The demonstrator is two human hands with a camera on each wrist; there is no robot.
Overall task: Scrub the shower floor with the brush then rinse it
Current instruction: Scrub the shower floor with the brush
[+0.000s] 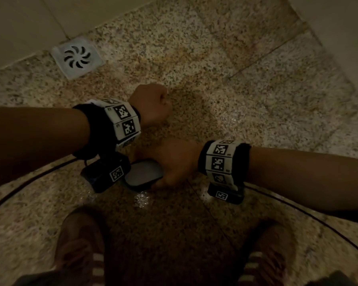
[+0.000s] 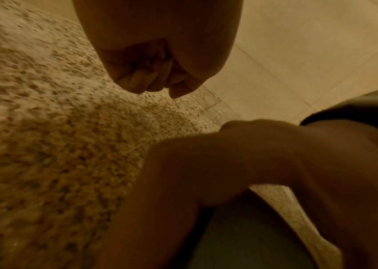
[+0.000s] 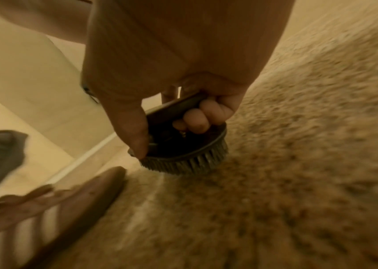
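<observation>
Gripping the handle of the round brush [image 3: 184,143] with fingers [image 3: 197,121] curled through it and thumb down its side, the right hand [image 1: 175,162] presses the bristles onto the speckled shower floor [image 1: 225,83], near its middle. The left hand [image 1: 151,104] is balled into an empty fist just above the floor, beside the right. A square drain [image 1: 77,57] sits at the floor's far-left edge, well apart, and two shoes [image 1: 81,244] stand at the near edge.
</observation>
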